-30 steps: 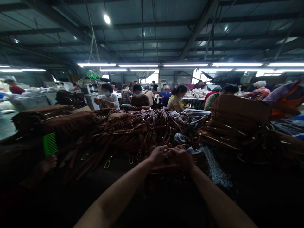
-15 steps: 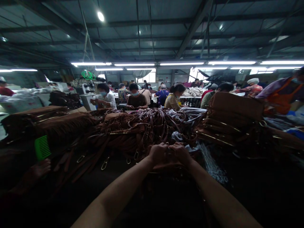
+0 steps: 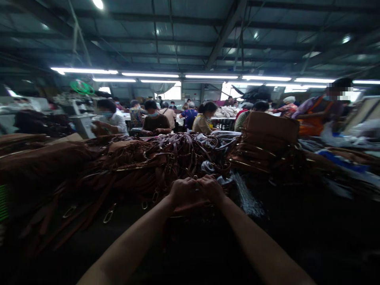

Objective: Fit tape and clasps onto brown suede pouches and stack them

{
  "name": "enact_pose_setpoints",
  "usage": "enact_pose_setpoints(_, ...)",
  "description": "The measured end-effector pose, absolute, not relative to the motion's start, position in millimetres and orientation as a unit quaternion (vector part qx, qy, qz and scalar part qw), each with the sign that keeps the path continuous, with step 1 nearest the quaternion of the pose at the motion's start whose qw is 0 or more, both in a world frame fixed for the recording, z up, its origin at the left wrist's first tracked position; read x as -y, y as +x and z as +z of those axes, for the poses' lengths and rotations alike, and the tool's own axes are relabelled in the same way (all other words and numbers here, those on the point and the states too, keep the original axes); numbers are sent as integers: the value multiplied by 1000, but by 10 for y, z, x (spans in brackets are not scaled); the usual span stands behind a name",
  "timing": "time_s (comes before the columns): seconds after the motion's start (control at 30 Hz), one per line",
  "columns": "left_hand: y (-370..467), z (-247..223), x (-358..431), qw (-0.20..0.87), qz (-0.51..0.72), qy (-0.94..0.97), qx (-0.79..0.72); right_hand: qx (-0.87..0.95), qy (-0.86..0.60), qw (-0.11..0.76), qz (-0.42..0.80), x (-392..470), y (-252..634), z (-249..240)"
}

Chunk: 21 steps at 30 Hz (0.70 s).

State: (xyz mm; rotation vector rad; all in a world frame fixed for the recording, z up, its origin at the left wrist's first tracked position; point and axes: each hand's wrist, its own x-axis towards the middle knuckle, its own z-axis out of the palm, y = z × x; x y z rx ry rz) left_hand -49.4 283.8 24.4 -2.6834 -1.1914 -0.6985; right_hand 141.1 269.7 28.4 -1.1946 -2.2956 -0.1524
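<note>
At lower left, the frame's edge crops a green comb (image 3: pixel 3 202). Both the left hand (image 3: pixel 183 190) and right hand (image 3: pixel 211 188) pinch a brown bag (image 3: pixel 190 206), fingertips obscured.

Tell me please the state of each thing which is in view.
Left hand, curled on the brown bag
Right hand, curled on the brown bag
Brown bag, partly covered by hands
Bag stack, piled up
Straps, tangled
Green comb, cut off by picture edge
Tube lights, lit
</note>
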Motion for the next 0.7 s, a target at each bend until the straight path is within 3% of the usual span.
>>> enact_pose_setpoints(0.13, -506, 148, -2926, 54, -286, -887, 359, 835, -474, 278, -33, -2629, 1412, 306)
enact_pose_setpoints(0.33, -496, 83, -2991, 86, -321, -889, 313, 743, -548, 384, 5, -2319, 1563, 361)
enact_pose_setpoints(0.47, -504, -14, -3026, 110, -336, -892, 281, 714, -567, 407, 50, -2043, 1796, 416)
enact_pose_setpoints(0.7, -596, -442, -3061, 54, -351, -883, 305, 664, -599, 443, 69, -2032, 2413, 526)
